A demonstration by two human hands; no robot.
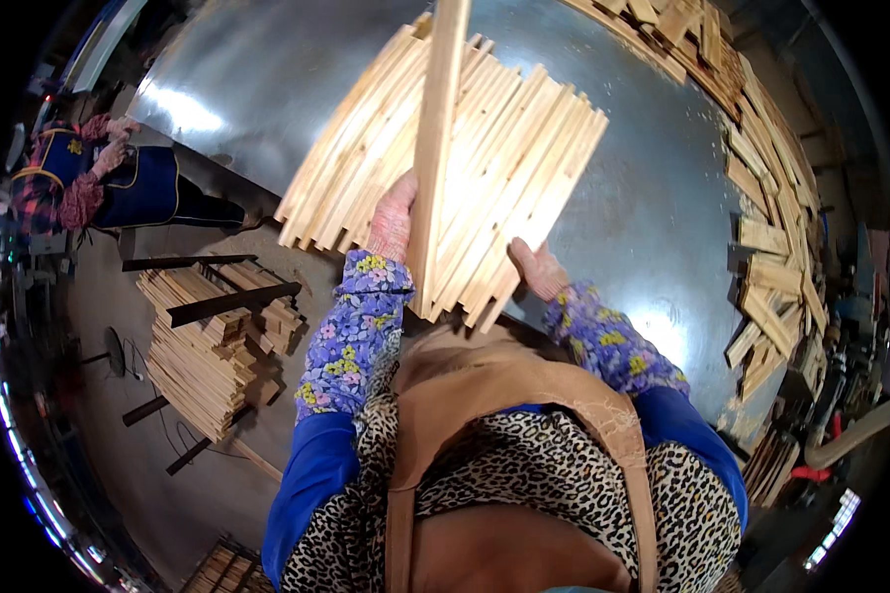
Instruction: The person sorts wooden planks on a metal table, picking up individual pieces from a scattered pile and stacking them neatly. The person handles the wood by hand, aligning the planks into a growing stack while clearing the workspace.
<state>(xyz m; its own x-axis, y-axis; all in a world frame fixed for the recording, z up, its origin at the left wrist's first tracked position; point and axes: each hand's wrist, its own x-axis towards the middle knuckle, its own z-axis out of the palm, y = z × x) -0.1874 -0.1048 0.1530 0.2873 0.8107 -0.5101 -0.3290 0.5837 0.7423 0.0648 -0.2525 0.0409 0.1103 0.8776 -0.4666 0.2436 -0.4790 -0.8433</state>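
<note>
A layer of pale wooden strips lies side by side on the metal table, their ends uneven. My left hand is closed round one longer wooden strip, which is raised above the others and slants away from me across them. At the near right edge of the layer rests my right hand. Its thumb lies on the outermost strip, and its other fingers are partly hidden below the strip's edge. Flowered sleeve covers reach to both wrists.
The grey metal table bears loose wood offcuts along its right and far rim. Left of me, stacked strips sit on a rack with dark metal bars. Another person in a dark apron stands beyond it.
</note>
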